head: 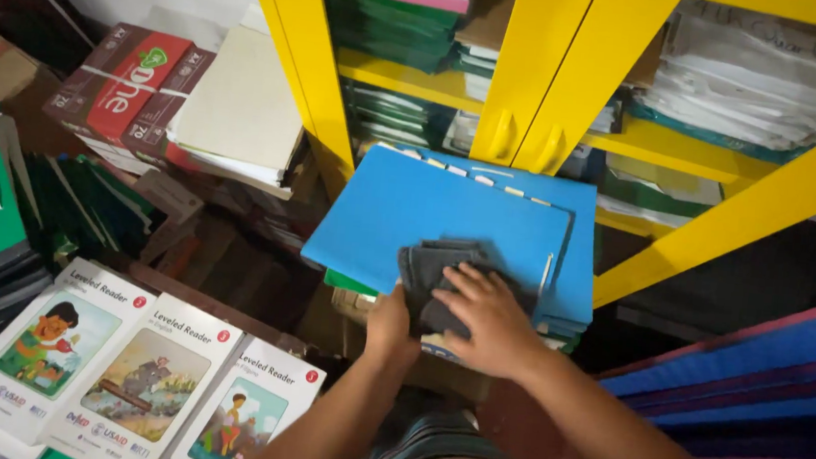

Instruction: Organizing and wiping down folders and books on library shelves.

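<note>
Standing behind: yellow cabinet (550, 65), doors ajar, shelves crammed with paper stacks and green folders.

Lying to the right: blue mats (758, 388), layered.

Sitting at centre, on a pile before the cabinet: blue folders (430, 207), top cover broad and bare apart from the cloth, white tabs showing along the far edge.

Spreading at lower left: three illustrated reader booklets (144, 379), side by side; red paper-ream boxes (126, 82) beyond them.

Resting on the top folder's near edge: dark grey cloth (434, 266), bunched.

Pressing flat on the cloth: right hand (484, 315), fingers spread, not pinching.

Gripping the cloth's near left edge: left hand (390, 321), fingers curled under; exact closure hard to tell.

Judging progress: wiping seemingly under way, most of the cover not yet reached by the cloth; lower folders waiting.
</note>
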